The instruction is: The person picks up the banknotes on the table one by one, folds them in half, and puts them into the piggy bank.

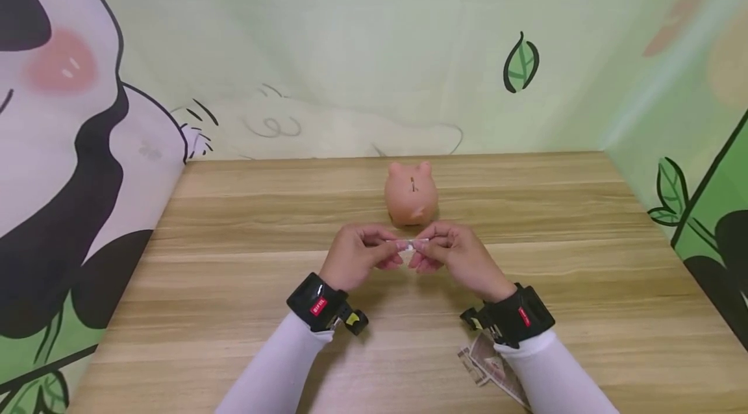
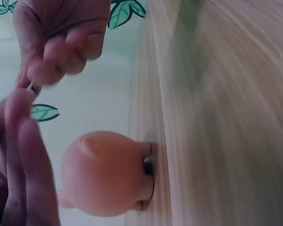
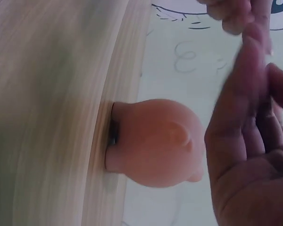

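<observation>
In the head view, my left hand (image 1: 358, 257) and my right hand (image 1: 464, 259) meet just in front of a pink piggy bank (image 1: 411, 200). Between thumbs and fingers, both pinch a small pale strip (image 1: 410, 244), mostly covered by the fingertips; what it is I cannot tell. The piggy bank stands upright on its feet, a narrow coin slot (image 1: 413, 185) on top. Both wrist views show the piggy bank (image 2: 104, 174) from its tail side, with the hands held above tabletop level.
Paper banknotes (image 1: 493, 365) lie on the wooden table (image 1: 234, 258), partly beneath my right forearm. A printed cloth wall (image 1: 350, 44) with a panda and leaves encloses the table's back and sides. Each wrist wears a black strap (image 1: 318, 302) with a small camera.
</observation>
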Demonstrator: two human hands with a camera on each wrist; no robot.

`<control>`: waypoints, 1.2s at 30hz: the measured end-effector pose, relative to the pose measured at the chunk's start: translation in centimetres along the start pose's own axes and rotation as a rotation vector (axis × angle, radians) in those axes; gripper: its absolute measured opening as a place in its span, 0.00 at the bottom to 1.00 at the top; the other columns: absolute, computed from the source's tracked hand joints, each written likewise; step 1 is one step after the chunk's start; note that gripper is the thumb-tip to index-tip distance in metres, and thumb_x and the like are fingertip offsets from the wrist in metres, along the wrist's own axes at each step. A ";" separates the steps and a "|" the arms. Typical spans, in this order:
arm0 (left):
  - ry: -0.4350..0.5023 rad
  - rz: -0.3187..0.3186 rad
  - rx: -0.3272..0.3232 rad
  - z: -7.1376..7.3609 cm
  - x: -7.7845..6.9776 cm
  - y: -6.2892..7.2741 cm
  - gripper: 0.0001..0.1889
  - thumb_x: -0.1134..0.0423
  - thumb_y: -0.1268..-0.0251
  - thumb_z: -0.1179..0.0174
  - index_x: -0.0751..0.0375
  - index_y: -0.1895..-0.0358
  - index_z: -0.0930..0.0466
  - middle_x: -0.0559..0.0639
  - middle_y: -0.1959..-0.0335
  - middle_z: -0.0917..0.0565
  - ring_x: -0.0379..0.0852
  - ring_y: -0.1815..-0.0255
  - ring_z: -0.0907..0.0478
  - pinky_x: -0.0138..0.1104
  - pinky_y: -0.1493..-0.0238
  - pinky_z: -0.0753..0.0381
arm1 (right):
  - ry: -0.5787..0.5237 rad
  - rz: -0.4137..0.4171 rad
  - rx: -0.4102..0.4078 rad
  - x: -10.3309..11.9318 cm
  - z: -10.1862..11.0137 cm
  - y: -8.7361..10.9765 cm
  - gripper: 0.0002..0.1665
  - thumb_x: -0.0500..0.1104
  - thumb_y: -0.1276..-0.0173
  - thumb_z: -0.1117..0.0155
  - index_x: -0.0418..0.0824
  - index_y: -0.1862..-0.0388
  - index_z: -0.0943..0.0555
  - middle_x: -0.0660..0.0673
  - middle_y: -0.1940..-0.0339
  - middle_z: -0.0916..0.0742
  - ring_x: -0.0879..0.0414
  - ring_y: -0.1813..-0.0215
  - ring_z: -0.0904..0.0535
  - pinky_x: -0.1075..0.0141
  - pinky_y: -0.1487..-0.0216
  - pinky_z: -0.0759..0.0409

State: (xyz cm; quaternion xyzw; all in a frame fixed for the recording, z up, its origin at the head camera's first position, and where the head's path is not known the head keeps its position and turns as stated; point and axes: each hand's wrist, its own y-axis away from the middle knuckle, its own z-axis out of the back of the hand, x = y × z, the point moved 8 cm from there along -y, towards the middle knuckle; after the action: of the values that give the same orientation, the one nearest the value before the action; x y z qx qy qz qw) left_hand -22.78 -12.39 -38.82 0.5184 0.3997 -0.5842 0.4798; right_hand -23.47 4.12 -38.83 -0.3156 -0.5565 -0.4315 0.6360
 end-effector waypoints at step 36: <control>-1.027 -0.136 -0.156 -5.0 0.4 -4.2 0.42 0.40 0.27 0.41 0.35 0.16 0.51 0.48 0.12 0.65 0.61 0.12 0.64 0.69 0.21 0.49 | 0.720 0.288 -0.641 6.7 3.9 -4.0 0.07 0.39 0.33 0.32 0.36 0.60 0.13 0.42 0.73 0.10 0.50 0.72 0.15 0.65 0.72 0.26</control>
State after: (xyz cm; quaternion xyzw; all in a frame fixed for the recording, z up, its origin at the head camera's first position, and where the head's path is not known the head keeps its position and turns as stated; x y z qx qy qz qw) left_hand -25.79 -6.74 -40.10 0.1007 0.1878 -0.7615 0.6122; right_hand -28.69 4.51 -31.82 -0.3999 -0.0923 -0.5699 0.7119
